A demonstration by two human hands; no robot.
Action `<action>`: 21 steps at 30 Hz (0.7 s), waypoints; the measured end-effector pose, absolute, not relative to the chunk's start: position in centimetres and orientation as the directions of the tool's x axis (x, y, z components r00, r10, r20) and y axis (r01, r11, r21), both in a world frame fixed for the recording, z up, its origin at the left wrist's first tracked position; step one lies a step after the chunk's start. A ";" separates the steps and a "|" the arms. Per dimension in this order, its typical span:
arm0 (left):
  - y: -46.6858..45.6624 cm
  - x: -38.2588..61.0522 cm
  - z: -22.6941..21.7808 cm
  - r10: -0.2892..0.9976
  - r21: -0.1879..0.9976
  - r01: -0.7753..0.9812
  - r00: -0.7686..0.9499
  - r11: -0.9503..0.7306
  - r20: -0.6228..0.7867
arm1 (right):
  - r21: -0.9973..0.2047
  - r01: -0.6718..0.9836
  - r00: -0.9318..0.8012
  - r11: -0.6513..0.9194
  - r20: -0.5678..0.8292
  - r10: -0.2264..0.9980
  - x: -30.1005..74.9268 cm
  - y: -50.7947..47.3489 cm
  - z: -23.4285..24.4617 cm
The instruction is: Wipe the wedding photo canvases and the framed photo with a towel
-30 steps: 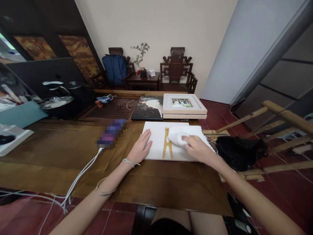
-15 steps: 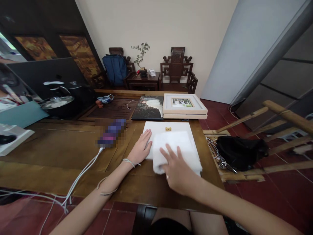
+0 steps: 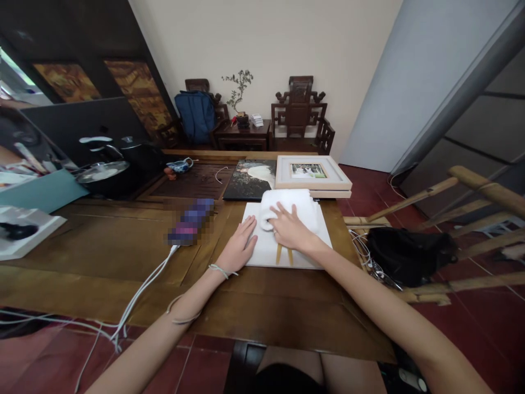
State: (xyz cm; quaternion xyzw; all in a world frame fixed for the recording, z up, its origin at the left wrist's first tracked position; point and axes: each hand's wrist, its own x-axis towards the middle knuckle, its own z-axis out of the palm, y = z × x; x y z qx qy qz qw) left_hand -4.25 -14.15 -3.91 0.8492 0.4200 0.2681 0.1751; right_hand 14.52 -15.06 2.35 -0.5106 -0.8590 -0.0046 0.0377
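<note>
A white flat panel (image 3: 262,253), like the back of a picture frame, lies on the wooden table in front of me. Two yellowish strips (image 3: 285,255) show on its lower part. On the panel's far part rests a folded white towel (image 3: 305,208), which covers that area. My right hand (image 3: 289,227) presses on the towel and grips its near left fold, fingers spread over the cloth. My left hand (image 3: 240,243) lies flat with fingers stretched along the panel's left edge, holding nothing.
Beyond the panel are stacked light wood frames (image 3: 314,172) and a dark picture panel (image 3: 249,179). Left lies a blurred purple device (image 3: 191,221) with white cables (image 3: 139,293). A pot (image 3: 102,175) stands far left. A bamboo chair (image 3: 414,202) holds a black bag (image 3: 404,254) at right.
My right hand has slid the towel away from me, from the panel's near edge to its far edge, uncovering the yellowish strips. My left hand has stayed on the panel's left edge.
</note>
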 end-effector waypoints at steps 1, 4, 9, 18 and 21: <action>-14.1 -4.2 -3.9 0.807 0.524 0.617 0.503 -0.587 0.310 | -0.008 0.879 -0.474 0.476 0.075 0.877 14.3 -15.0 2.2; -14.1 -4.2 -3.9 0.806 0.527 0.614 0.503 -0.587 0.311 | 0.028 0.867 -0.498 0.497 0.063 0.865 13.6 -17.4 1.8; -14.2 -4.3 -3.8 0.799 0.528 0.606 0.516 -0.595 0.309 | -0.064 0.828 -0.557 0.557 0.005 0.830 12.4 -25.1 2.2; -14.3 -4.3 -3.6 0.803 0.519 0.618 0.515 -0.591 0.301 | -0.200 0.832 -0.527 0.517 0.004 0.850 14.1 -23.4 3.0; -14.3 -4.1 -3.6 0.814 0.533 0.621 0.499 -0.575 0.297 | -0.169 0.874 -0.458 0.455 0.020 0.889 14.6 -19.3 2.7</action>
